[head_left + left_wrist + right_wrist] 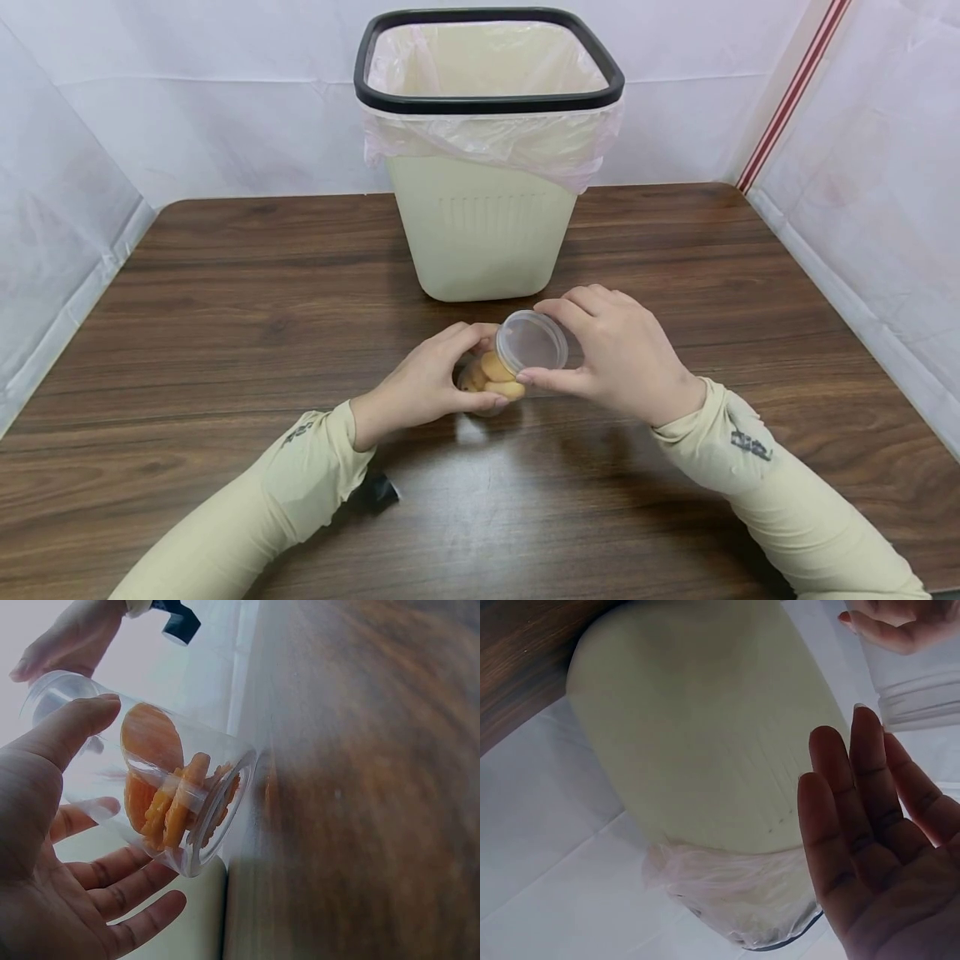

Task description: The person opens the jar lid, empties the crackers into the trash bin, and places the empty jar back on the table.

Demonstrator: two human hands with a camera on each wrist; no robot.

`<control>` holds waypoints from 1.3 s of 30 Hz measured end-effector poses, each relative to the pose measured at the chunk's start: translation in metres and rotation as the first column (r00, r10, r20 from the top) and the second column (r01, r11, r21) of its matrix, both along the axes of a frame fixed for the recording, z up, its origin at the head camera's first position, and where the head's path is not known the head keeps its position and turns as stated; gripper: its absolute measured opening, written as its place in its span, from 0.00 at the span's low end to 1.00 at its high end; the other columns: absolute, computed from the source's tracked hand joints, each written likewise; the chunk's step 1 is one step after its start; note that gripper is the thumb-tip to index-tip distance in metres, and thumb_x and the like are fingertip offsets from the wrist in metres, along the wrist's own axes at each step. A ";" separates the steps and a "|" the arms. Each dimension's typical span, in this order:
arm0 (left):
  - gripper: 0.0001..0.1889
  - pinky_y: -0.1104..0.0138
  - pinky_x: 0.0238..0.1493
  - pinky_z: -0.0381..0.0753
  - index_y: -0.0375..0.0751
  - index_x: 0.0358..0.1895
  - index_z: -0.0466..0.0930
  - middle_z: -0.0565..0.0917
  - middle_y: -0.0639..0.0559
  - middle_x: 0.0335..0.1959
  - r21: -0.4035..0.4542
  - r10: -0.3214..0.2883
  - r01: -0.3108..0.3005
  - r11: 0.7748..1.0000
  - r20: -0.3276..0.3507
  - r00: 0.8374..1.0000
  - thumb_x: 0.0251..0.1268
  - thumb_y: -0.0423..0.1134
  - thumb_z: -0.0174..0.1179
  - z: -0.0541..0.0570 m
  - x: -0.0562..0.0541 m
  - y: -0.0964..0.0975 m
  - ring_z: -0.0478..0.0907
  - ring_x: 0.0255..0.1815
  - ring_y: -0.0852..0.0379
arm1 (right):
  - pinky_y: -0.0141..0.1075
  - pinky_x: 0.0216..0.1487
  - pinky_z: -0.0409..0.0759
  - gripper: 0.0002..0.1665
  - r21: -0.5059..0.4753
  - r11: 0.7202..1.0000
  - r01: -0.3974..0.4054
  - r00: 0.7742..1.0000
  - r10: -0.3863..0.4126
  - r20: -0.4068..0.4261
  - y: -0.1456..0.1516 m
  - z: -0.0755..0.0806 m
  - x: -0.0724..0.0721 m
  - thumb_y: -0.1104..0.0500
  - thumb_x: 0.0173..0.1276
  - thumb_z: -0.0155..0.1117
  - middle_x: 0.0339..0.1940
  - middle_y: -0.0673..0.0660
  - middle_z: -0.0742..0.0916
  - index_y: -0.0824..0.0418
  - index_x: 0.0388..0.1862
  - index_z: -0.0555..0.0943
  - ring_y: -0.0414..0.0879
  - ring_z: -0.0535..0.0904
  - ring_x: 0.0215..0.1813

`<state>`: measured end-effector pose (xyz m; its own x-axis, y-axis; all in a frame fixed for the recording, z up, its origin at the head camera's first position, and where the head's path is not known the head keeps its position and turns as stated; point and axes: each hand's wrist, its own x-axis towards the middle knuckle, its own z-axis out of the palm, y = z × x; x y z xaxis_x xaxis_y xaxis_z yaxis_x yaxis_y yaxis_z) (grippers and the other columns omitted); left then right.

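Note:
A clear plastic jar [105, 761] with several round golden cookies [154, 742] inside is gripped between the thumb and fingers of my left hand [431, 375]. In the left wrist view the jar's base is close to the tabletop and the cookies are stacked toward that end. My right hand [618, 350] holds a round translucent lid [536, 346] by its edge, thumb at the near side and fingers at the far side. From above, the lid is tilted and overlaps the jar's right part. The right wrist view shows the right hand's fingers [829, 817], but not the lid.
Behind the hands, a pale trash bin [487, 225] with a black rim and a pinkish plastic liner [517, 142] stands on the dark wooden table [247, 325]. A small black object [384, 490] is beside the left forearm. White sheeting [240, 125] surrounds the table.

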<state>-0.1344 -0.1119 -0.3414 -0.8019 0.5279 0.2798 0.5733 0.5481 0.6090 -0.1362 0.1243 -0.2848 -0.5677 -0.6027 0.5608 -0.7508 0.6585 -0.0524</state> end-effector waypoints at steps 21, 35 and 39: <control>0.33 0.64 0.49 0.76 0.49 0.60 0.74 0.79 0.55 0.43 0.010 -0.003 0.003 1.000 -0.003 1.000 0.49 0.49 0.73 -0.002 -0.001 0.000 0.75 0.46 0.62 | 0.42 0.41 0.80 0.36 -0.039 0.998 -0.051 0.999 0.051 -0.006 -0.003 -0.004 0.001 0.38 0.48 0.73 0.38 0.56 0.84 0.62 0.47 0.82 0.51 0.81 0.39; 0.33 0.63 0.49 0.76 0.49 0.60 0.73 0.79 0.55 0.44 -0.001 -0.001 0.001 1.000 0.001 1.000 0.48 0.50 0.73 -0.002 -0.001 -0.001 0.75 0.47 0.61 | 0.43 0.46 0.79 0.37 -0.005 0.996 -0.084 0.993 0.084 0.077 -0.001 0.001 0.000 0.39 0.49 0.74 0.44 0.56 0.84 0.61 0.52 0.81 0.51 0.80 0.44; 0.34 0.63 0.50 0.76 0.50 0.61 0.73 0.79 0.54 0.45 0.000 0.001 -0.001 1.000 0.009 1.000 0.48 0.50 0.74 -0.002 -0.001 -0.001 0.75 0.47 0.60 | 0.43 0.47 0.78 0.38 -0.002 0.996 -0.094 0.992 0.093 0.091 0.000 0.002 -0.001 0.39 0.49 0.74 0.45 0.55 0.84 0.61 0.53 0.81 0.50 0.80 0.45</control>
<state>-0.1356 -0.1127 -0.3433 -0.8049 0.5271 0.2727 0.5674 0.5490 0.6138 -0.1371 0.1243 -0.2831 -0.5572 -0.6565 0.5085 -0.8013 0.5858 -0.1217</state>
